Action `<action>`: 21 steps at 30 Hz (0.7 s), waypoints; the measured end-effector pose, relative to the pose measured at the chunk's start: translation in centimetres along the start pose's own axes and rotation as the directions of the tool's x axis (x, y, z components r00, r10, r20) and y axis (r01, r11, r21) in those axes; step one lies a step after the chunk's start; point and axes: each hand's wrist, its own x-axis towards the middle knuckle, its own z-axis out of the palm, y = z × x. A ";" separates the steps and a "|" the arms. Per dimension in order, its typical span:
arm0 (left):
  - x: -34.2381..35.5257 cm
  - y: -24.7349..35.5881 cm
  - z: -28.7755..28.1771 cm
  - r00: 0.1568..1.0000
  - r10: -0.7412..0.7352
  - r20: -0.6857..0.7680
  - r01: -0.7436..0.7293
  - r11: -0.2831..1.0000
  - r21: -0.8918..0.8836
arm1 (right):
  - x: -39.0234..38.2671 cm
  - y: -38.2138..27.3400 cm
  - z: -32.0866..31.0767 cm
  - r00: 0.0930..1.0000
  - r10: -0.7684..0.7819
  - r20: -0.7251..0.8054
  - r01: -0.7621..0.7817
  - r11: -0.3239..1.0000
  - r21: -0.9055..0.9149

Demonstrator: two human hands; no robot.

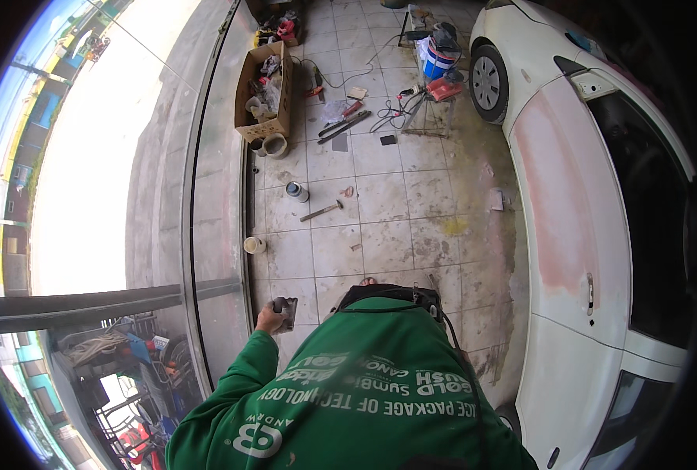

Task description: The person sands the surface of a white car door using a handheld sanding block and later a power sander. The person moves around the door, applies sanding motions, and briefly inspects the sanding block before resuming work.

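My left hand (269, 319) is low beside my green sleeve, its fingers closed around a dark hand sanding block (287, 310). The block has a rounded grip and a flat, worn-looking plate. My right hand is out of sight. On my right stands a white car (560, 235) with a dull pinkish filler patch (553, 196) across its door and fender. Both the hand and the block are well apart from the car.
A hammer (322, 211), a spray can (296, 191) and a small tub (254, 245) stand or lie on the tiled floor (383, 247). Farther off are a cardboard box (284, 110), cables, and a blue-and-white bucket (439, 63). A glass panel (223, 180) runs along my left.
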 end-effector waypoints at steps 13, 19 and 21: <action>10.7 10.0 -3.9 0.995 0.019 0.101 0.005 0.972 -0.236 | 8.6 -20.5 -4.9 0.974 0.221 0.054 -0.225 0.970 0.096; 12.7 13.0 -6.6 0.989 -0.131 0.071 0.146 0.947 -0.286 | 20.2 -36.8 -9.5 0.987 0.156 0.043 -0.159 0.982 0.098; 12.5 15.0 -7.4 0.973 -0.200 0.112 0.221 0.947 -0.232 | 24.0 -42.7 -10.5 0.994 0.097 0.049 -0.101 0.992 0.076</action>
